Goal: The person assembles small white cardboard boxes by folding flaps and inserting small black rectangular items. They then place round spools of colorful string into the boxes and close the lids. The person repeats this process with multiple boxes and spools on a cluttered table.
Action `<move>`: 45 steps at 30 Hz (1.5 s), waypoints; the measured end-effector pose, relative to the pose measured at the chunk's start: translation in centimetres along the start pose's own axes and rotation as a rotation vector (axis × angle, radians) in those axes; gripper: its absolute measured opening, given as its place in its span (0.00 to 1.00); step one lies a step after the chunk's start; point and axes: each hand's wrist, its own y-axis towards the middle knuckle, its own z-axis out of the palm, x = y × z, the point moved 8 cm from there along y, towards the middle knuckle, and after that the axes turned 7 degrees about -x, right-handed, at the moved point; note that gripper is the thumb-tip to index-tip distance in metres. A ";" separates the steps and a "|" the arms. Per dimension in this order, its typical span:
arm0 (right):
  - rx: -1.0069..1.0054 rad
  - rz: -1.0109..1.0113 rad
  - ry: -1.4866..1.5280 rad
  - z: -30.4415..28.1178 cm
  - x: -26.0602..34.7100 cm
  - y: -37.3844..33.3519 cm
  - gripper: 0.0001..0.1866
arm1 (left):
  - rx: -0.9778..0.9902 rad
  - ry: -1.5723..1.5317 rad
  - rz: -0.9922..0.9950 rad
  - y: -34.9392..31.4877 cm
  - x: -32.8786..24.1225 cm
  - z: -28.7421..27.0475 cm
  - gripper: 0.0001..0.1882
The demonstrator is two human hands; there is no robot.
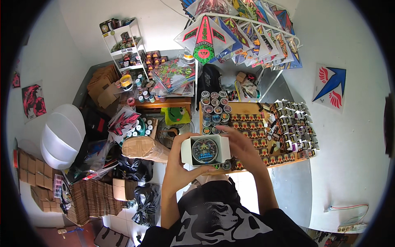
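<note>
My left hand [180, 164] grips a small white box [224, 145], thumb along the near side and fingers round the left. The box's top is open with its flaps spread. Inside sits a round spool [205, 150] with a dark, colourful printed label facing up. At the box's right side is my right hand [242, 146], its fingers stretched out toward the far right corner and slightly blurred. Whether those fingertips touch the box, I cannot tell. Beyond my hands, rows of similar round spools [214, 102] stand on the wooden table [242, 108].
Rows of small dark printed boxes [247, 125] cover the table's middle. Several open white boxes [294, 123] crowd its right end. Kites [204, 39] hang overhead. A cardboard-wrapped bundle [144, 149] lies left of my left hand, with stacked flat cartons [92, 199] on the floor.
</note>
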 end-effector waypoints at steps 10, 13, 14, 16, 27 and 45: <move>0.045 0.211 0.725 1.1 -4.3 -3.4 0.32 | 0.065 -0.068 -0.018 0.8 1.4 3.5 0.50; 0.066 0.193 0.771 0.8 -3.5 -3.9 0.37 | 0.104 -0.048 0.007 0.9 1.5 4.7 0.48; 0.085 0.171 0.805 0.5 -3.2 -4.1 0.39 | 0.121 -0.054 0.017 1.1 1.4 5.3 0.48; 0.098 0.175 0.759 0.3 -2.2 -3.6 0.43 | 0.133 0.015 -0.015 0.8 2.0 5.6 0.47; -0.087 0.199 0.748 -7.4 -0.7 -4.1 0.39 | -0.003 -0.069 0.193 2.8 2.2 12.0 0.67; -0.003 0.171 0.867 -21.1 0.8 -9.5 0.37 | 0.091 -0.030 0.245 0.3 1.3 26.5 0.29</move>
